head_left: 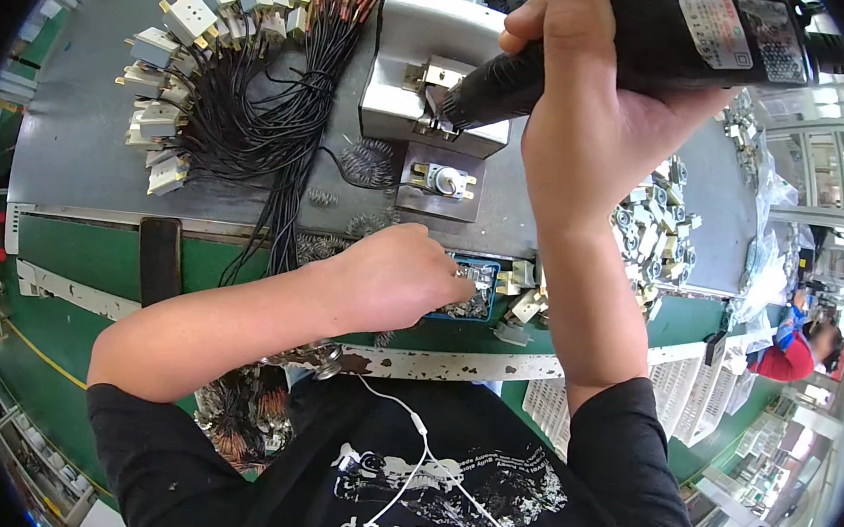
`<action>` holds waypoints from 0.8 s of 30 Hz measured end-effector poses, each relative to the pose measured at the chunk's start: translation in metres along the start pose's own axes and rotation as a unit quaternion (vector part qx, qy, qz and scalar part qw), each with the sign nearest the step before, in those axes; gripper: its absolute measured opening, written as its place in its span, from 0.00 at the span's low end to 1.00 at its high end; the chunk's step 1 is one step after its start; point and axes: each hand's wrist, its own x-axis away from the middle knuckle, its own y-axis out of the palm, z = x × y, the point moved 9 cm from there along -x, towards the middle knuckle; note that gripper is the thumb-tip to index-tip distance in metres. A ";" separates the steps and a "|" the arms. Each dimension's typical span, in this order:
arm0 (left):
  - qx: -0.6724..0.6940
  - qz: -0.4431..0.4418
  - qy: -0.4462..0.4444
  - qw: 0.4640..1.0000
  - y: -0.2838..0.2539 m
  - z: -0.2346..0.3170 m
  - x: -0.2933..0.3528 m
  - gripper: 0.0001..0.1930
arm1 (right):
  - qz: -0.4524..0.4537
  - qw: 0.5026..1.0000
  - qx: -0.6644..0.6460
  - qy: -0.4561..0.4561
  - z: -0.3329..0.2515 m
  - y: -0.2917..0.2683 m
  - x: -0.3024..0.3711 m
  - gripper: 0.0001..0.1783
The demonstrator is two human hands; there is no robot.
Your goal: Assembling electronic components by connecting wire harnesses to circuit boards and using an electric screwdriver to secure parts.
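My right hand (pixel 586 107) is wrapped round a black electric screwdriver (pixel 653 38), held slanting with its nose down to the left. The nose reaches a metal fixture (pixel 398 81), where a small metal clip-like part shows; the exact tip is hard to make out. My left hand (pixel 405 280) is at a blue tray (pixel 492 295) of small metal parts, fingers curled down at its left side; what they pinch is hidden. Between the hands, a white plug piece (pixel 444 180) with brass prongs and a black cord lies on a metal block (pixel 417 201).
To the left lie a bundle of black cords (pixel 299 122) and several white plugs (pixel 193 18). Loose springs (pixel 365 163) lie near the block. More plug parts (pixel 656 224) are heaped at right. A phone (pixel 160 261) rests on the near ledge. Another person (pixel 790 356) sits far right.
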 end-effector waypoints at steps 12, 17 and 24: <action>-0.012 0.039 -0.031 0.999 -0.022 -0.006 0.011 0.08 | 0.116 0.977 0.171 0.053 -0.018 0.011 0.025 0.35; -0.018 0.047 -0.033 0.998 -0.027 -0.005 0.013 0.06 | -0.086 0.958 -0.161 -0.221 -0.011 0.011 -0.007 0.23; -0.026 0.146 -0.020 0.989 -0.064 -0.004 0.021 0.03 | -0.216 0.970 -0.080 0.082 0.014 0.025 -0.026 0.19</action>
